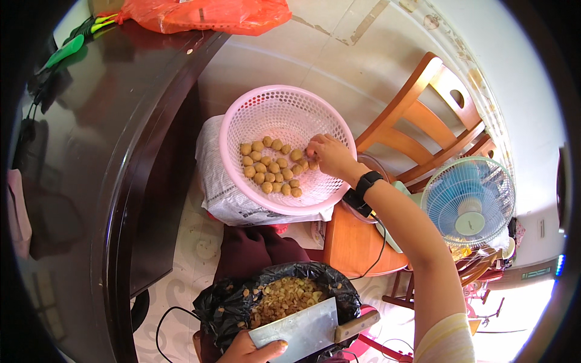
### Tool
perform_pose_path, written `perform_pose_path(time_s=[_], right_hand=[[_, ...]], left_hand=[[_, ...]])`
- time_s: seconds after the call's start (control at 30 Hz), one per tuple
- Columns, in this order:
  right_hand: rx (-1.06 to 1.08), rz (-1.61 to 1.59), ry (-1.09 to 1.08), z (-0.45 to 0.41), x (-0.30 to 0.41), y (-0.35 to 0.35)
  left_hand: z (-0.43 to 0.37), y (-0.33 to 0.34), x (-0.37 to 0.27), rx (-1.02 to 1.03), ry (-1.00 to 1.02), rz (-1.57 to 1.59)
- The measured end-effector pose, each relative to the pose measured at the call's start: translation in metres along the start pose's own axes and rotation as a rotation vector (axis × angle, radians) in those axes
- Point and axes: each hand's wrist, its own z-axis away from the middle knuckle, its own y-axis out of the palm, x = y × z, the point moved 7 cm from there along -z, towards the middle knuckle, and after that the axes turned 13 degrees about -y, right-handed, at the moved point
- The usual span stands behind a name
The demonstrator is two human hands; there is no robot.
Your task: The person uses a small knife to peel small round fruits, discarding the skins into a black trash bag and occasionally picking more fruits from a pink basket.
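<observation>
A pink perforated plastic basket (287,211) holds a cluster of small round tan balls (273,167). My right hand (330,154) reaches into its right side, fingers curled down beside the nearest balls; whether a ball is between them is hidden. At the bottom, my left hand (258,348) grips the blade end of a cleaver (299,327), thumb on the flat of the blade. The cleaver's wooden handle points right, free of any hand. Just beyond the blade, a black plastic bag (218,301), spread open over my lap, contains chopped tan and yellowish pieces (286,297).
The basket rests on a support covered with printed sheeting (227,213). A dark glossy table (109,113) runs along the left, with a red plastic bag (209,16) on it. To the right are a wooden chair (363,245), an electric fan (470,204) and a black cable (381,254).
</observation>
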Motion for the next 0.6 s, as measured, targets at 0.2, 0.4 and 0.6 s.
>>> perform_pose_path(time_s=[0.2,0.4,0.6], right_hand=[[-0.175,-0.046,-0.286,-0.009,0.037,-0.020],[-0.134,0.055,-0.250,-0.007,0.031,-0.007],[-0.038,0.071,-0.071,-0.005,0.026,-0.001]], left_hand=[[0.000,0.001,-0.003,-0.009,0.004,-0.018],[0.001,0.003,-0.004,-0.019,0.015,-0.022],[0.003,0.002,-0.006,-0.013,0.016,-0.033]])
